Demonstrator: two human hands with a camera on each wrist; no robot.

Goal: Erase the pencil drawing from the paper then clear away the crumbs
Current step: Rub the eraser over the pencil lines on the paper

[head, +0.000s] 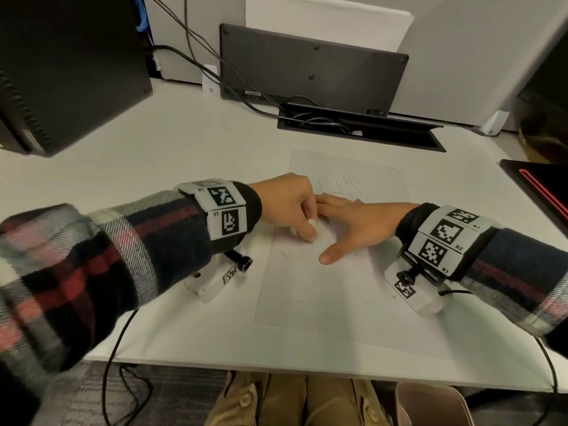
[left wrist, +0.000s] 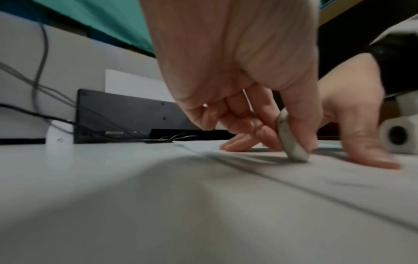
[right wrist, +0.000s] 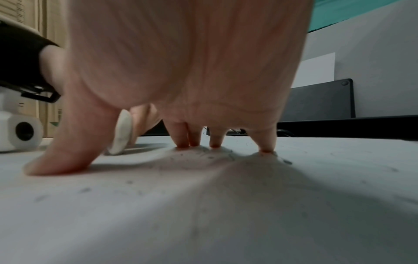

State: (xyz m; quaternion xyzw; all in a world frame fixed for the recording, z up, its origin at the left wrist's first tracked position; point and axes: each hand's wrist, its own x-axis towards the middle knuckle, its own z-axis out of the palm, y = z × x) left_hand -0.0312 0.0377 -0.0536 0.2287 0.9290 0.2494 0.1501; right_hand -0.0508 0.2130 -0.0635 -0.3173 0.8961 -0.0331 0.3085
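Note:
A white sheet of paper [head: 310, 287] lies on the white desk, with faint pencil squiggles [head: 338, 186] near its far end. My left hand [head: 295, 207] pinches a flat white eraser [left wrist: 290, 141] between thumb and fingers, its lower end pressed on the paper [left wrist: 339, 178]. The eraser [right wrist: 121, 132] shows in the right wrist view too. My right hand [head: 353, 222] lies flat on the sheet just right of the eraser, fingers spread and fingertips [right wrist: 214, 144] pressing the paper down. Dark eraser crumbs [head: 359, 259] are scattered over the sheet [right wrist: 203, 196].
A black computer tower [head: 61, 72] stands at the back left. A black panel [head: 310, 66] and a cable tray [head: 359, 127] with wires sit behind the paper. A dark device with a red line [head: 541, 189] lies at the right edge.

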